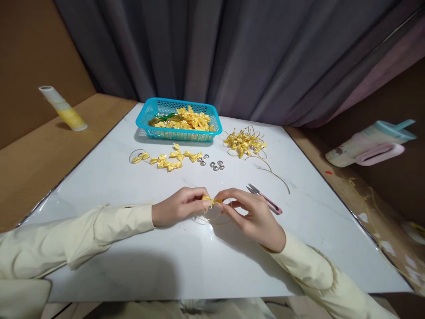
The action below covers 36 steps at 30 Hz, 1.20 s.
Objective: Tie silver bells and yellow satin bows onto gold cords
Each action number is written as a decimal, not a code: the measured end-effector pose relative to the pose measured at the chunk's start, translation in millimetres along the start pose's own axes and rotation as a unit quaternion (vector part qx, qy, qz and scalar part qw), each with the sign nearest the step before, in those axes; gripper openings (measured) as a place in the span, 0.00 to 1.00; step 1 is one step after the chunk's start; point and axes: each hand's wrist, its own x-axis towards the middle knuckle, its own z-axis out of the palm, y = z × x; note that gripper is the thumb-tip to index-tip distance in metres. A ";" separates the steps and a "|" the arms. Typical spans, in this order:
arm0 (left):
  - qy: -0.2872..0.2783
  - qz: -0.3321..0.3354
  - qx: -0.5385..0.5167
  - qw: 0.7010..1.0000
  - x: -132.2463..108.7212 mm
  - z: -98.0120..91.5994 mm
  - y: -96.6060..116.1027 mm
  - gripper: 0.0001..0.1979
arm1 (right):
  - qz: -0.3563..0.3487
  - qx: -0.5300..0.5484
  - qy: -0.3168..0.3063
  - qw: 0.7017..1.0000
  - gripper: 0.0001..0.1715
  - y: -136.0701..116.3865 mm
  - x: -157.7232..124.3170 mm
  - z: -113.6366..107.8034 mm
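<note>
Between my two hands, above the white tabletop, is a yellow ribbon bow (209, 200) with a small silver bell at its middle. A thin gold cord (212, 219) loops down below it. My left hand (186, 204) pinches the bow's left side between thumb and fingers. From the right, my right hand (249, 215) closes thumb and index finger at the bow's other side, by the cord. Fingertips partly hide the bow and the knot area. Small snips (265, 199) with pink handles lie just beyond my right hand.
A blue basket (179, 135) holds yellow bows and gold cords. Nearer lie loose yellow bows (169, 161), silver bells (217, 165) and a heap of corded bows (245, 142). A yellow-wrapped spool (68, 113) stands left; a tumbler (368, 141) stands right.
</note>
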 end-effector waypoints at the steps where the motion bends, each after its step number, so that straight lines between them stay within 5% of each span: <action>1: 0.001 -0.002 -0.004 1.000 0.0 -0.2 -0.2 0.11 | -0.008 -0.006 0.006 1.000 0.06 0.4 -0.4 0.6; 36: -0.009 -0.076 -0.138 0.987 4.2 -0.4 -2.5 0.11 | -0.136 -0.079 0.067 0.985 0.10 1.5 -4.4 14.0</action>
